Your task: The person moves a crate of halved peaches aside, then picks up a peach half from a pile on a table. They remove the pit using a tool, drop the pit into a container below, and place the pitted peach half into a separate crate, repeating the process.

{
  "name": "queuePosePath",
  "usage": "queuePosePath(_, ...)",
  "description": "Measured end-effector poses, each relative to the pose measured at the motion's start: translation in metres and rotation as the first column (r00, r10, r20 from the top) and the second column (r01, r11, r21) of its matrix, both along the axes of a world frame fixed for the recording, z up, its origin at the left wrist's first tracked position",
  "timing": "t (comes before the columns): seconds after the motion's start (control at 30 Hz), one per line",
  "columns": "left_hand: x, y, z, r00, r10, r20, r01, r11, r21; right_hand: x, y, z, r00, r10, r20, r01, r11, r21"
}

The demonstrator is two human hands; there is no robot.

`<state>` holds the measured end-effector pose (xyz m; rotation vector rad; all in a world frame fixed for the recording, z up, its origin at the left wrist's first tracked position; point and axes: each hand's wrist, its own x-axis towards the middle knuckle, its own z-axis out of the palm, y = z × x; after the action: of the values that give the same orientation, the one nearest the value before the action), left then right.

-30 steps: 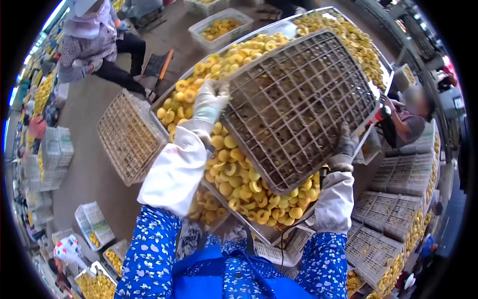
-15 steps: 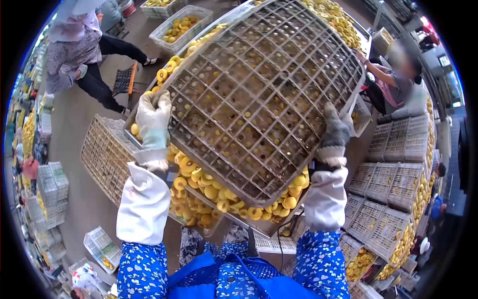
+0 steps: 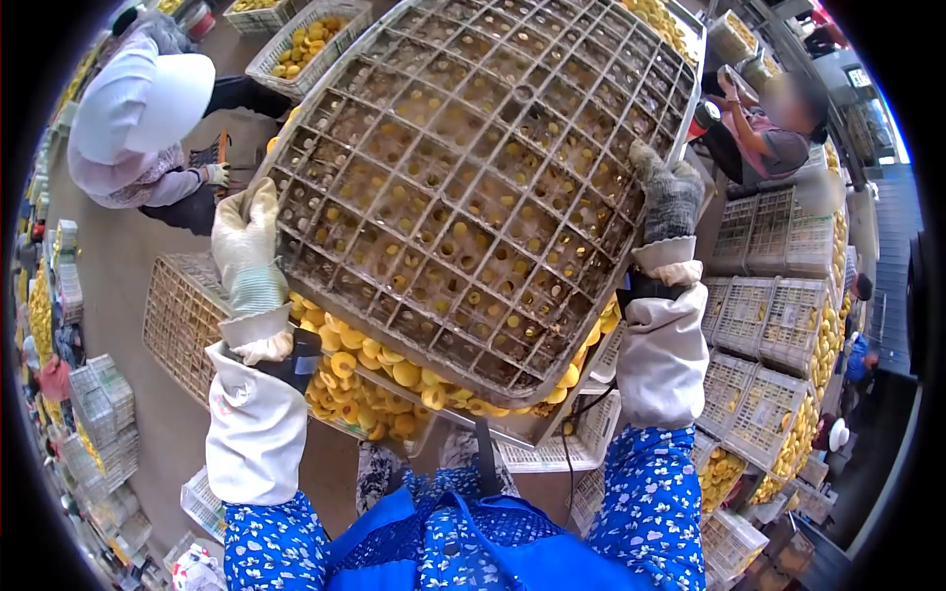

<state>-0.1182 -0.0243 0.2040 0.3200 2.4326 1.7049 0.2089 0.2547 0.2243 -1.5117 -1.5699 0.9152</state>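
My left hand (image 3: 246, 236), in a pale work glove, grips the left edge of an upturned plastic crate (image 3: 483, 197). On its right edge my right hand (image 3: 672, 195) is closed, in a darker, dirtier glove. The crate's grimy ribbed underside faces me, and yellow shows through its holes. Below its near edge lie yellow pitted fruit halves (image 3: 340, 366), heaped in a metal-edged tray (image 3: 517, 426). What the crate covers is mostly hidden.
An empty-looking crate (image 3: 182, 320) leans at the left. Stacked crates of fruit (image 3: 764, 315) stand on the right. A person in a white hat (image 3: 143, 108) bends at the left; another person (image 3: 769, 138) sits at the right. A black cable (image 3: 581, 404) hangs near the tray.
The crate, with both hands still on it, has shifted left and up in view and looks larger. The person at the left has bent forward, and the seated person's hand has left the crate's side.
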Motion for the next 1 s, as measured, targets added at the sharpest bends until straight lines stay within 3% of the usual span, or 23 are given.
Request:
queuePosePath(0.03, -0.007, 0.008, -0.003, 1.0, -0.004, 0.012, 0.003, 0.997, 0.08, -0.008, 0.003, 0.006, 0.993, -0.025, 0.117, 0.022, 1.0, 0.022)
queuePosePath(0.07, -0.018, 0.013, 0.0, 0.997, -0.022, 0.069, 0.02, 0.999, 0.04, -0.02, 0.007, 0.017, 0.973, -0.049, 0.226, 0.038, 0.998, 0.051)
queuePosePath(0.1, -0.024, 0.026, 0.004, 0.996, -0.035, 0.078, 0.028, 0.996, 0.089, -0.039, 0.0, 0.042, 0.945, -0.026, 0.326, -0.022, 0.99, 0.14)
queuePosePath(0.13, -0.028, 0.036, 0.007, 0.995, -0.049, 0.089, 0.037, 0.99, 0.134, -0.036, 0.024, 0.026, 0.966, 0.087, 0.243, -0.093, 0.996, 0.013)
queuePosePath(0.17, -0.036, 0.045, 0.008, 0.987, -0.095, 0.129, 0.08, 0.99, 0.116, -0.026, 0.077, -0.017, 0.92, 0.126, 0.37, -0.191, 0.971, 0.143)
queuePosePath(0.23, -0.058, 0.061, -0.002, 0.98, -0.165, 0.112, 0.151, 0.981, 0.125, -0.035, 0.127, -0.042, 0.845, 0.127, 0.52, -0.269, 0.941, 0.207)
queuePosePath(0.33, -0.089, 0.081, -0.022, 0.98, -0.158, 0.125, 0.158, 0.987, 0.003, -0.104, 0.12, -0.012, 0.825, 0.057, 0.562, -0.114, 0.991, 0.068)
queuePosePath(0.4, -0.121, 0.088, -0.049, 0.988, -0.138, -0.064, 0.114, 0.948, -0.297, -0.131, 0.117, 0.024, 0.811, 0.002, 0.585, -0.01, 1.0, 0.011)
queuePosePath(0.47, -0.108, 0.092, -0.033, 0.992, -0.116, -0.049, 0.089, 0.92, -0.383, -0.134, 0.124, 0.02, 0.863, 0.09, 0.496, -0.117, 0.993, 0.024)
queuePosePath(0.53, -0.089, 0.089, -0.021, 0.992, -0.069, -0.102, 0.018, 0.901, -0.434, -0.129, 0.117, 0.016, 0.852, 0.001, 0.524, -0.054, 0.995, 0.086)
queuePosePath(0.63, -0.071, 0.07, -0.024, 0.99, -0.086, -0.108, 0.047, 0.947, -0.319, -0.105, 0.091, 0.022, 0.845, 0.083, 0.528, -0.117, 0.993, 0.03)
queuePosePath(0.67, -0.066, 0.059, -0.035, 0.988, -0.104, -0.117, 0.074, 0.97, -0.234, -0.098, 0.079, 0.022, 0.855, 0.022, 0.518, -0.055, 0.997, 0.047)
queuePosePath(0.73, -0.043, 0.038, -0.035, 0.993, -0.066, -0.094, 0.054, 0.99, -0.131, -0.076, 0.053, 0.02, 0.909, 0.053, 0.413, -0.083, 0.995, 0.054)
queuePosePath(0.8, -0.014, 0.012, -0.021, 0.993, -0.038, -0.108, 0.018, 0.984, -0.178, -0.052, 0.04, 0.004, 0.979, 0.016, 0.201, -0.055, 0.98, 0.189)
queuePosePath(0.83, -0.005, 0.0, -0.025, 0.992, 0.039, -0.122, -0.058, 0.985, -0.16, -0.048, 0.018, 0.017, 0.994, -0.012, 0.109, -0.01, 0.98, 0.2)
queuePosePath(0.87, -0.003, -0.015, -0.034, 0.996, 0.038, -0.08, -0.041, 0.998, -0.041, -0.043, -0.009, 0.042, 0.996, 0.069, -0.056, -0.061, 0.988, 0.143)
queuePosePath(0.93, 0.01, -0.032, -0.033, 0.998, 0.053, -0.028, -0.05, 0.993, 0.109, -0.038, -0.024, 0.054, 0.996, 0.007, 0.09, -0.03, 0.963, 0.266)
queuePosePath(0.97, 0.018, -0.032, -0.023, 0.988, 0.054, -0.144, -0.058, 0.998, -0.03, -0.044, -0.04, 0.07, 0.994, 0.028, 0.109, -0.056, 0.963, 0.262)
queuePosePath(1.0, 0.006, -0.031, -0.043, 0.989, 0.026, -0.149, -0.039, 0.995, -0.089, -0.039, -0.014, 0.036, 0.969, -0.003, 0.247, -0.085, 0.934, 0.346)
